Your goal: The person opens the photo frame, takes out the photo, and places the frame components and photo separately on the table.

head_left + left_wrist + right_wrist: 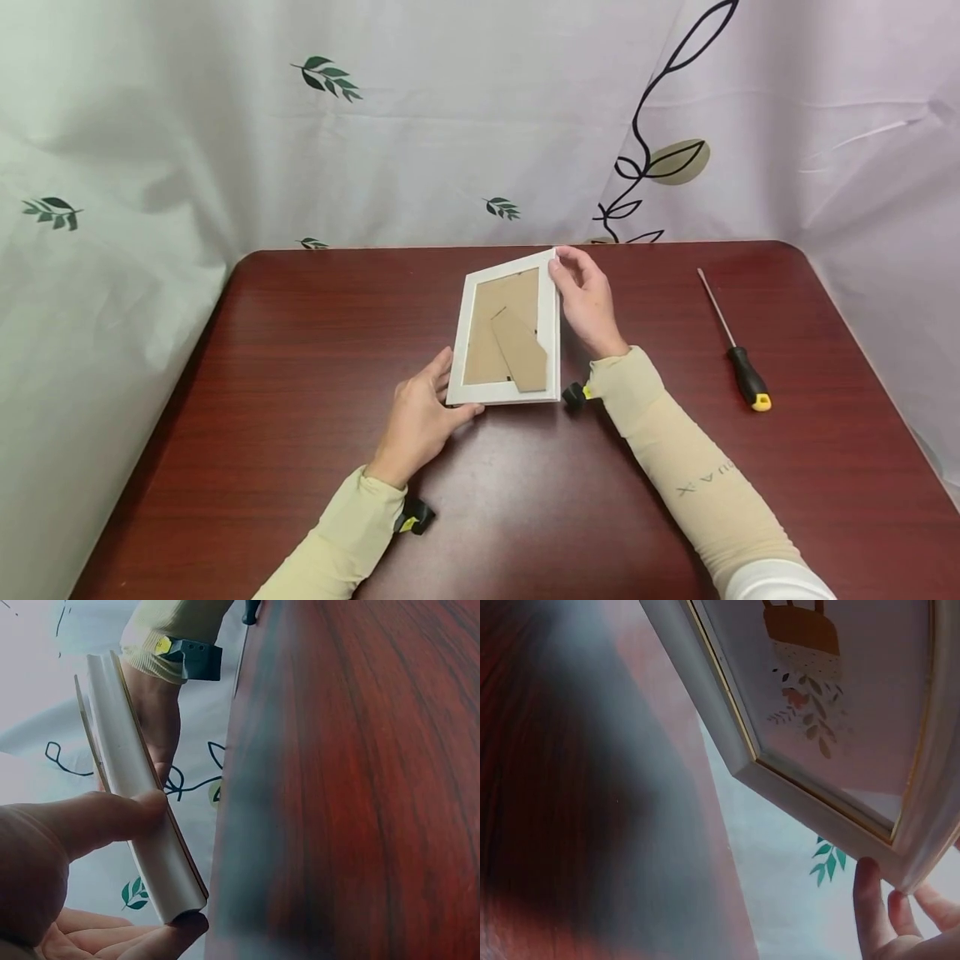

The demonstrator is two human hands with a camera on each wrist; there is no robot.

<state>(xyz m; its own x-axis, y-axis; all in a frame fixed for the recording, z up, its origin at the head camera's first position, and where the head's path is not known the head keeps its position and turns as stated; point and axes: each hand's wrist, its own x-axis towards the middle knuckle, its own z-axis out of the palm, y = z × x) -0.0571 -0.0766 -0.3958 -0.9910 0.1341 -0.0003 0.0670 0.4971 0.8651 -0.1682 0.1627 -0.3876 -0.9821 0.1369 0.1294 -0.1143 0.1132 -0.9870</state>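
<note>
"What lies furthest to your left?"

"A white cloth [142,167] printed with green sprigs hangs there and runs on behind your dark red bench [315,333]. Next comes your left hand [416,417], part open, with its thumb along the lower edge of the picture frame [504,327] and its fingers by the left side, so you grip the lower left corner. A black device [418,517] sits at that wrist, just past the sleeve [341,529]."

"And the frame itself?"

"You hold it tilted above the far half of the bench, between your hands. Its brown backing board [483,333] faces you, with the angled stand [525,358] toward the lower right. On the other face, your right wrist view shows a print [806,682] of leafy sprigs inside a gold line."

"How does your right hand [588,304] stand?"

"Nearly closed: it pinches the upper right corner, thumb on the back, fingertips [868,877] on the front."

"Anything further right?"

"A screwdriver [742,367] lies on the bench, well apart from your hands, its black and yellow handle nearer you and its tip pointing away."
</note>
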